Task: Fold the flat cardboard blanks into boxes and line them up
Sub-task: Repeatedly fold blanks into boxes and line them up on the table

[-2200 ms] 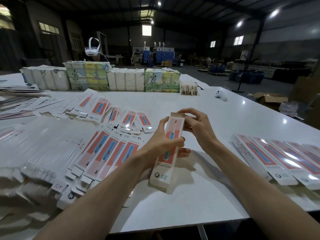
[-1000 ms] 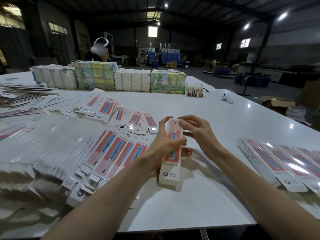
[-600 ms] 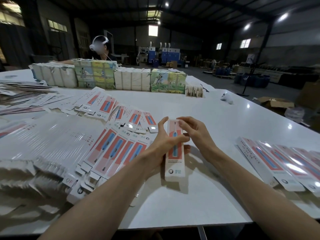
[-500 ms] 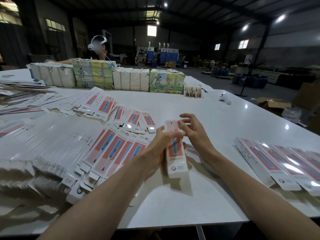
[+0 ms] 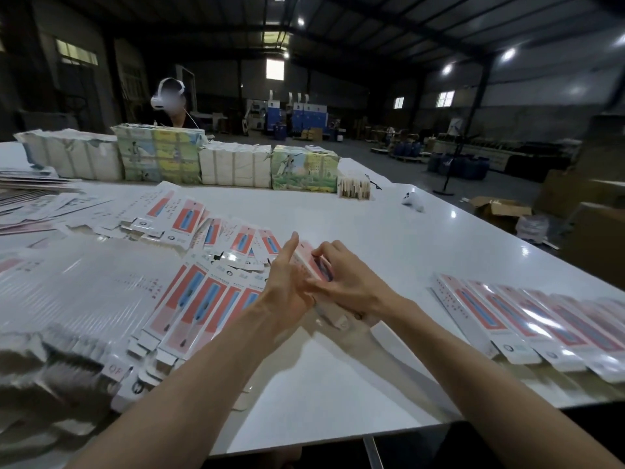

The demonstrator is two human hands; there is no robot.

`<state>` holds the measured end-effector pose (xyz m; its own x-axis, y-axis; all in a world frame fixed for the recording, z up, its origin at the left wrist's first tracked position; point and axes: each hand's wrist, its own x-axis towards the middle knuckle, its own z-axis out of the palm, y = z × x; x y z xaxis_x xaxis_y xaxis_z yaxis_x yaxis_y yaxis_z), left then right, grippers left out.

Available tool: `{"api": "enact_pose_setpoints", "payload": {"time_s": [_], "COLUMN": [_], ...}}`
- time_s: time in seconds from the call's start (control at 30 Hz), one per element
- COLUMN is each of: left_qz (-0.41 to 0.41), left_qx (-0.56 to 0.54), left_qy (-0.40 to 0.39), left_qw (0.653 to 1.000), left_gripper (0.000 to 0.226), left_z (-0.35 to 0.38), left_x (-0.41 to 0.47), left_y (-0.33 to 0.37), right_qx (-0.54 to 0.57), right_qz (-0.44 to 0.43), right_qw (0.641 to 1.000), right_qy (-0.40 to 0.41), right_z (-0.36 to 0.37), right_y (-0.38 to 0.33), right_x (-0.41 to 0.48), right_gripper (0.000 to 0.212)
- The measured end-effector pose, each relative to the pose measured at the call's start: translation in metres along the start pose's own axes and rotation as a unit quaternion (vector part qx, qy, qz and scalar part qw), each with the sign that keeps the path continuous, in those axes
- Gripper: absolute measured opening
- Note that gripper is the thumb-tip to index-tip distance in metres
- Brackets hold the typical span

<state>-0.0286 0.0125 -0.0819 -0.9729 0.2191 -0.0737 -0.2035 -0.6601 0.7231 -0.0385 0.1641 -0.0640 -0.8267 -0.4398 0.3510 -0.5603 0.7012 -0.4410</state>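
Observation:
A long narrow box (image 5: 309, 264), white with a red and blue panel, is held tilted above the middle of the white table (image 5: 389, 238). My right hand (image 5: 345, 282) grips it from the right, fingers over its upper part. My left hand (image 5: 287, 282) presses against its left side with the fingers stretched out. The box's lower end is hidden behind both hands. Flat blanks (image 5: 199, 299) of the same print lie fanned out to the left. A row of folded boxes (image 5: 527, 323) lies side by side at the right, near the table's front edge.
Wrapped bundles of printed sheets (image 5: 233, 164) stand in a row at the far side of the table, with a person wearing a white headset (image 5: 169, 96) behind them. More blanks and sheets (image 5: 37, 333) are heaped at the left. A small white object (image 5: 413, 199) lies far right.
The box has turned from upright and facing me to tilted on its side, and my right hand has moved over it. My left fingers have opened out.

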Motion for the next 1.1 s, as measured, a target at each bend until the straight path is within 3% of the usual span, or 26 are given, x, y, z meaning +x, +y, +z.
{"api": "enact_pose_setpoints", "payload": {"time_s": [0.1,0.2,0.27,0.37,0.43,0.5,0.83,1.03,1.1], "left_qz": [0.022,0.064,0.107,0.153,0.166,0.168,0.164,0.178,0.190], "left_qx": [0.150,0.345,0.487,0.649,0.683,0.694,0.691,0.682,0.693], "left_qy": [-0.023,0.017,0.006,-0.023,-0.037,-0.047,-0.055,-0.003,0.006], "left_qw": [0.988,0.936,0.867,0.745,0.710,0.698,0.702,0.709,0.696], "left_gripper": [0.061,0.042,0.022,0.019,0.015,0.014,0.014,0.012,0.011], "left_z": [-0.001,-0.003,-0.009,-0.017,-0.017,-0.016,-0.014,-0.010,-0.009], "left_x": [0.001,0.001,0.001,-0.003,-0.004,-0.002,-0.006,-0.008,-0.009], "left_y": [-0.009,-0.018,-0.023,-0.031,-0.035,-0.036,-0.034,-0.036,-0.033], "right_qx": [-0.041,-0.103,-0.139,-0.245,-0.331,-0.381,-0.428,-0.294,-0.238], "right_qz": [0.007,0.060,0.125,0.211,0.244,0.260,0.314,0.203,0.177], "right_qw": [0.997,0.986,0.978,0.945,0.910,0.886,0.847,0.930,0.950], "right_qy": [0.061,0.113,0.094,0.057,0.049,0.046,-0.017,0.081,0.102], "right_z": [-0.010,-0.027,-0.039,-0.052,-0.055,-0.062,-0.090,-0.051,-0.027], "right_y": [0.006,0.020,0.034,0.053,0.063,0.069,0.069,0.038,0.028], "right_x": [-0.015,-0.036,-0.054,-0.084,-0.099,-0.108,-0.126,-0.045,-0.021], "right_gripper": [0.046,0.040,0.042,0.042,0.039,0.038,0.043,0.033,0.027]}}
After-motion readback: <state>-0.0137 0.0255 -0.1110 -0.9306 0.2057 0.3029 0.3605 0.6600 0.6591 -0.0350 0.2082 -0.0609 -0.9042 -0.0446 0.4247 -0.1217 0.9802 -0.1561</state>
